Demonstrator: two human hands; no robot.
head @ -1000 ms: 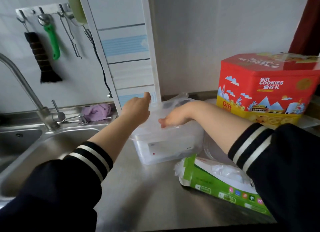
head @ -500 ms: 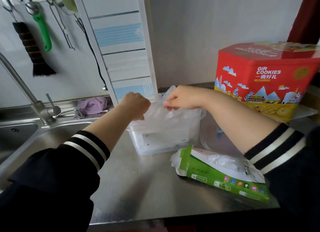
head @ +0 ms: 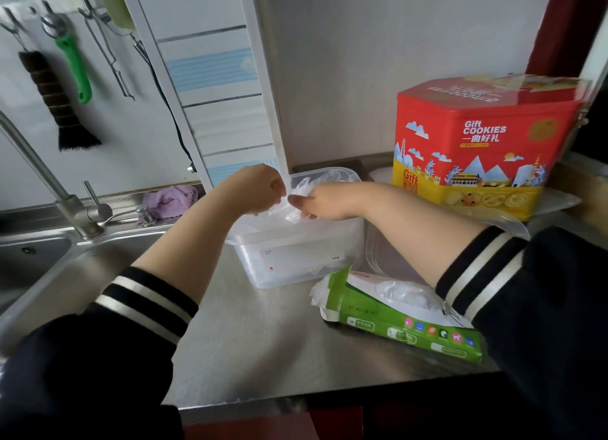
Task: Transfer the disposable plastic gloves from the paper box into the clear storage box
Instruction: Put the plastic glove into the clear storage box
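Note:
The clear storage box (head: 296, 258) stands open on the steel counter, with thin plastic gloves (head: 289, 209) bunched above its opening. My left hand (head: 260, 191) and my right hand (head: 316, 202) meet over the box, and both pinch the crumpled gloves between them. The green and white paper box (head: 401, 321) lies on its side in front of the storage box. It is torn open, with more gloves (head: 401, 291) showing inside and bulging from its left end.
A red and yellow cookie tin (head: 477, 143) stands at the back right. A clear lid (head: 388, 258) lies right of the storage box. The sink (head: 39, 268) and tap (head: 65, 209) are at the left, with a pink cloth (head: 167, 199); utensils hang on the wall.
My hands have drawn together over the box, and both now pinch one wad of gloves. Half a second ago they held the gloves spread apart, a little higher.

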